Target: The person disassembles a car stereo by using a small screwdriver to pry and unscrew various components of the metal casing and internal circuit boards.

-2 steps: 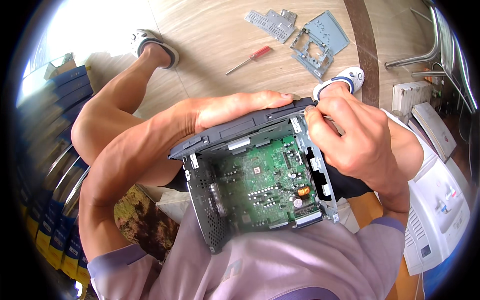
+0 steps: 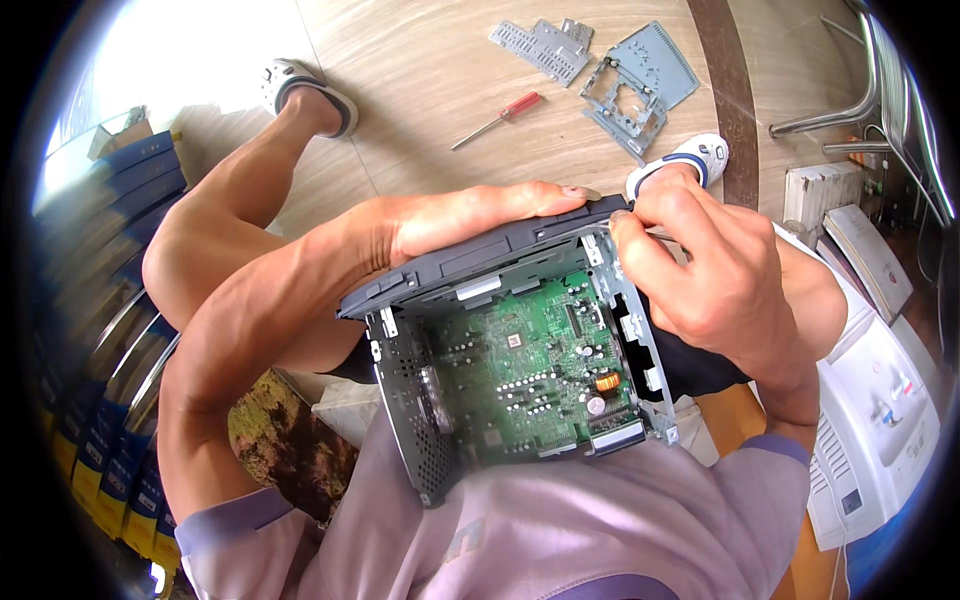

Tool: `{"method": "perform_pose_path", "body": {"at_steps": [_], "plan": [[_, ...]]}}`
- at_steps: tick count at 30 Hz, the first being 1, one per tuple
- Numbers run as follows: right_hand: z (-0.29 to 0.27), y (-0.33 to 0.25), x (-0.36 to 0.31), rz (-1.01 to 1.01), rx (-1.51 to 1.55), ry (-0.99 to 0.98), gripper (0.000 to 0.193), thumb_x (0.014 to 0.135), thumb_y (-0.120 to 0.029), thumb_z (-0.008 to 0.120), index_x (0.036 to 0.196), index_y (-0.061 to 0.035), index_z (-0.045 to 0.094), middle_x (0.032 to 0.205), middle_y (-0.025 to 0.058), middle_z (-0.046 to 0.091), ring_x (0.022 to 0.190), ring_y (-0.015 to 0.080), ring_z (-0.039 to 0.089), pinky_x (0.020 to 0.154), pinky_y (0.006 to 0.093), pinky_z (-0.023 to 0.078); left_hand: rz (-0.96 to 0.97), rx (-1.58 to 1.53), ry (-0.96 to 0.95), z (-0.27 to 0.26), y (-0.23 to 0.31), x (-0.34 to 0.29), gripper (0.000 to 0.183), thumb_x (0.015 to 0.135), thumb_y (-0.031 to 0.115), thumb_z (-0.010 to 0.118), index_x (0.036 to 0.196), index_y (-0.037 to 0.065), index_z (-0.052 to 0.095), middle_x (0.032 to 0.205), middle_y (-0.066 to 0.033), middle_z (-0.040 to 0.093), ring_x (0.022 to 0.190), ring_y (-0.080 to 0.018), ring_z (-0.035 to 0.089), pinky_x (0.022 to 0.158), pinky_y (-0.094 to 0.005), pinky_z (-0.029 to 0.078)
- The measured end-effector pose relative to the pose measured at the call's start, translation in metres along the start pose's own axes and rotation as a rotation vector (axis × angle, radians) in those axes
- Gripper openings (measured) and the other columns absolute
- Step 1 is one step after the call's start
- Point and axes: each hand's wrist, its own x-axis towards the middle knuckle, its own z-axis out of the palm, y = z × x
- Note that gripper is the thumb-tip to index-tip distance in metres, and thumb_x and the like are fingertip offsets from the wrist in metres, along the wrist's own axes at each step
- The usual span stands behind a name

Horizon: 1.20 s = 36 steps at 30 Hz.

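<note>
An opened metal-cased electronic unit, which looks like a car stereo (image 2: 480,245), rests on my lap against my shirt. Inside its frame lies a green circuit board (image 2: 530,350) with several capacitors and an orange-wound coil. My left hand (image 2: 480,215) is laid along the dark front panel and grips it, thumb near the right end; its other fingers are hidden behind the panel. At the panel's right corner, my right hand (image 2: 705,265) is closed in a pinch. A thin metallic bit shows beside its fingers, too small to identify.
On the floor ahead lie a red-handled screwdriver (image 2: 500,120), a perforated metal plate (image 2: 545,50) and a grey metal bracket with a panel (image 2: 640,85). Blue and yellow boxes (image 2: 110,430) are stacked at left. A chrome-legged chair (image 2: 830,122) and a white appliance (image 2: 870,420) stand at right.
</note>
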Motion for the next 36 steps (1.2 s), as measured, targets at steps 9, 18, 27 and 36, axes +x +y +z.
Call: {"method": "perform_pose_path", "body": {"at_steps": [9, 18, 27, 36], "plan": [[-0.016, 0.003, 0.009, 0.087, 0.104, -0.09, 0.016, 0.07, -0.011, 0.069, 0.08, -0.0077, 0.056, 0.076, 0.0037, 0.049, 0.06, 0.0178, 0.058, 0.05, 0.0345, 0.045, -0.209, -0.272, 0.061, -0.02, 0.016, -0.006, 0.055, 0.101, 0.023, 0.054, 0.149, -0.004, 0.046, 0.143, -0.0145, 0.06, 0.128, -0.0174, 0.059, 0.112, -0.0315, 0.046], [-0.046, -0.015, -0.001, 0.099, 0.271, -0.227, 0.01, 0.079, -0.008, 0.066, 0.086, -0.0084, 0.059, 0.082, 0.0072, 0.055, 0.075, 0.0261, 0.066, 0.061, 0.038, 0.055, -0.33, -0.407, -0.068, -0.01, -0.015, 0.019, 0.056, 0.1, 0.036, 0.056, 0.143, 0.001, 0.053, 0.136, -0.0124, 0.064, 0.119, -0.0174, 0.063, 0.104, -0.0324, 0.049], [-0.016, 0.004, -0.025, 0.11, 0.301, -0.044, 0.011, 0.088, -0.012, 0.065, 0.098, -0.013, 0.068, 0.081, 0.0067, 0.059, 0.076, 0.0267, 0.069, 0.068, 0.0369, 0.059, -0.58, -0.44, -0.249, 0.013, -0.059, 0.073, 0.059, 0.098, 0.049, 0.057, 0.137, 0.005, 0.06, 0.129, -0.0103, 0.069, 0.11, -0.0174, 0.066, 0.097, -0.0334, 0.053], [-0.038, 0.02, -0.019, 0.216, 0.508, -0.17, 0.026, 0.086, -0.008, 0.073, 0.111, -0.0086, 0.075, 0.093, 0.008, 0.067, 0.079, 0.0265, 0.07, 0.066, 0.0371, 0.055, -0.749, -0.689, -0.308, 0.005, -0.065, 0.075, 0.063, 0.096, 0.062, 0.059, 0.131, 0.01, 0.067, 0.122, -0.0082, 0.073, 0.101, -0.0175, 0.07, 0.089, -0.0343, 0.056]]}}
